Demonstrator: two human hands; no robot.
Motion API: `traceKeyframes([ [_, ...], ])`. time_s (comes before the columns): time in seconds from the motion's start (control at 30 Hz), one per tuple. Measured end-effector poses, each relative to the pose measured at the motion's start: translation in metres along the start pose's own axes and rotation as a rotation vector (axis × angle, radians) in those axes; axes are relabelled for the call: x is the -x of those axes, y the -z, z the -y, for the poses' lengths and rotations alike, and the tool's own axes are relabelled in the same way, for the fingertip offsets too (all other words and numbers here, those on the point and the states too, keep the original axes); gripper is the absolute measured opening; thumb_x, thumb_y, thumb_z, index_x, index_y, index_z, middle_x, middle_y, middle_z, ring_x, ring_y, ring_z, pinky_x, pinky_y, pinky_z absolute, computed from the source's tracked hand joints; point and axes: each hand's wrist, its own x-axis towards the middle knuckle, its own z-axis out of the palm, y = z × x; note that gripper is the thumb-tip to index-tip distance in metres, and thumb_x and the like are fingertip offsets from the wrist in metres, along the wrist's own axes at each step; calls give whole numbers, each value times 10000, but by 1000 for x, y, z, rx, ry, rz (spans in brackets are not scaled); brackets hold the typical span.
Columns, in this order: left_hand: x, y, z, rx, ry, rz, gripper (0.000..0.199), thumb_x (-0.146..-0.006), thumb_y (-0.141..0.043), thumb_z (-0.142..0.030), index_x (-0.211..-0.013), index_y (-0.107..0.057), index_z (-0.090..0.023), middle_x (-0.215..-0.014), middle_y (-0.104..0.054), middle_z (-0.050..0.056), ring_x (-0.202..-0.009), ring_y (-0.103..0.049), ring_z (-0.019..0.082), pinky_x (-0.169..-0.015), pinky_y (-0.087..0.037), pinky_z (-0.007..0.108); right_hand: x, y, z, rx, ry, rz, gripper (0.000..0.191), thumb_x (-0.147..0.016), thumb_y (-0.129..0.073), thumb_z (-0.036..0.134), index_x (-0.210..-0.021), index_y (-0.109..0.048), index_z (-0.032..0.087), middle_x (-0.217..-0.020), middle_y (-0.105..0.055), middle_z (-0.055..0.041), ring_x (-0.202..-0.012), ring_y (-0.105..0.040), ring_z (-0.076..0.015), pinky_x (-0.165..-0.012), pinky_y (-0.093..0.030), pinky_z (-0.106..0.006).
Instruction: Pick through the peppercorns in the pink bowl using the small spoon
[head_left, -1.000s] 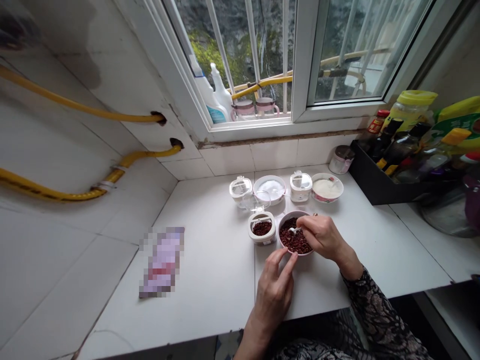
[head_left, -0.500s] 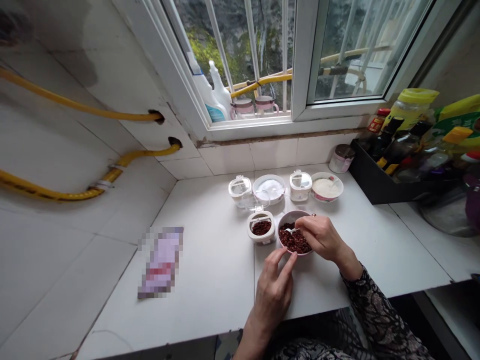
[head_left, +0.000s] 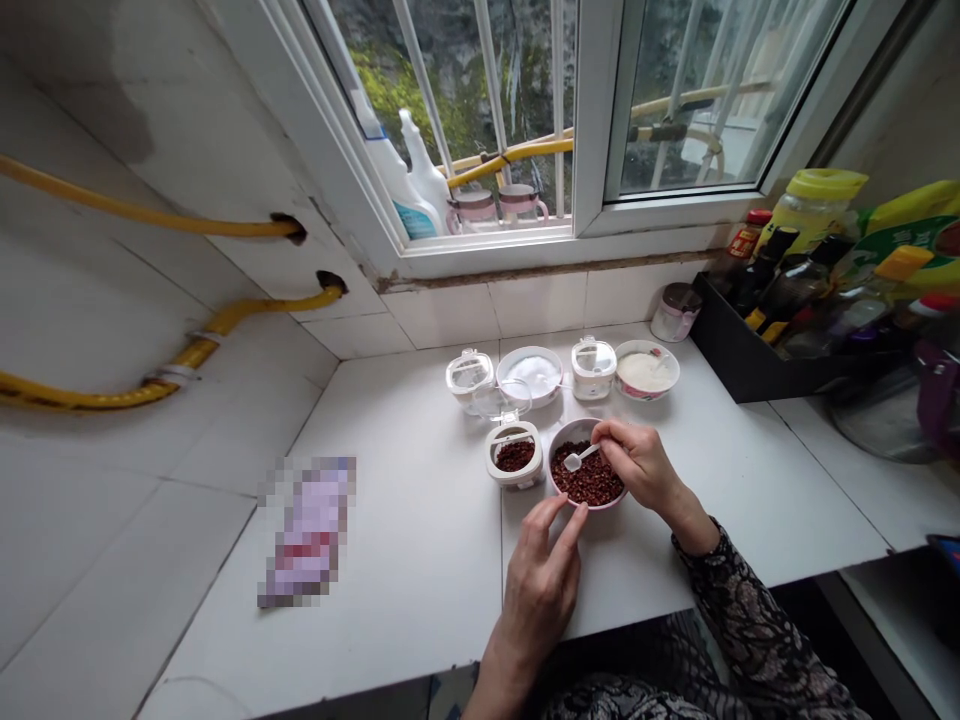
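Between thumb and fingers, my right hand (head_left: pixel 640 462) pinches the handle of a small white spoon (head_left: pixel 573 462). The spoon's head sits over dark red peppercorn-like grains (head_left: pixel 592 486) in a round bowl (head_left: pixel 555 437) with a pinkish rim. Two stretched, parted fingertips of my left hand (head_left: pixel 541 572) touch the bowl's near rim. Just left of the bowl, a white spice jar (head_left: pixel 514 477) stands with its clear lid raised, the same dark grains inside.
Behind are a bowl of white grains (head_left: pixel 532 377), a bowl of cream-coloured powder (head_left: pixel 649 372) and two clear-lidded jars (head_left: pixel 470 377), (head_left: pixel 593 368). A black bottle box (head_left: pixel 742 357) stands right; a blurred purple packet (head_left: pixel 309 530) lies left. Spray bottles (head_left: pixel 409 185) stand at the window.
My right hand has drawn the spoon up slightly, so its white head now shows clearly above the grains. My left fingers stay at the bowl's rim. The whole view has shifted slightly.
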Motion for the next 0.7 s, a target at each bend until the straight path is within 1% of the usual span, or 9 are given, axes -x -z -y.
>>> traceKeyframes([
  [0.23, 0, 0, 0, -9, 8, -3, 560, -888, -452, 52, -1387, -527, -189, -1282, -536, 135, -1240, -533, 227, -1022, -528, 376, 0, -4, 0, -162, -118, 29, 167, -844, -465, 171, -769, -610, 206, -590, -576, 22, -557, -531, -139, -538, -396, -246],
  [0.5, 0, -1, 0, -14, 15, 0, 568, -896, -446, 42, -1403, -512, -205, -1277, -545, 134, -1232, -544, 231, -1003, -546, 388, 0, -3, -2, -236, -227, 28, 143, -796, -467, 188, -747, -601, 198, -500, -529, 49, -436, -467, -116, -478, -384, -236],
  [0.6, 0, -1, 0, -19, 13, -8, 566, -898, -446, 40, -1402, -512, -208, -1272, -549, 133, -1225, -549, 232, -993, -552, 388, 0, -5, -2, -257, -239, 35, 138, -784, -469, 193, -741, -601, 198, -477, -527, 54, -412, -459, -111, -447, -374, -228],
  [0.7, 0, -1, 0, -29, 15, -12, 572, -905, -439, 31, -1412, -503, -228, -1265, -560, 128, -1215, -563, 232, -975, -563, 390, -1, -5, -1, -322, -296, 36, 124, -777, -476, 209, -737, -594, 196, -462, -533, 57, -389, -461, -106, -423, -373, -220],
])
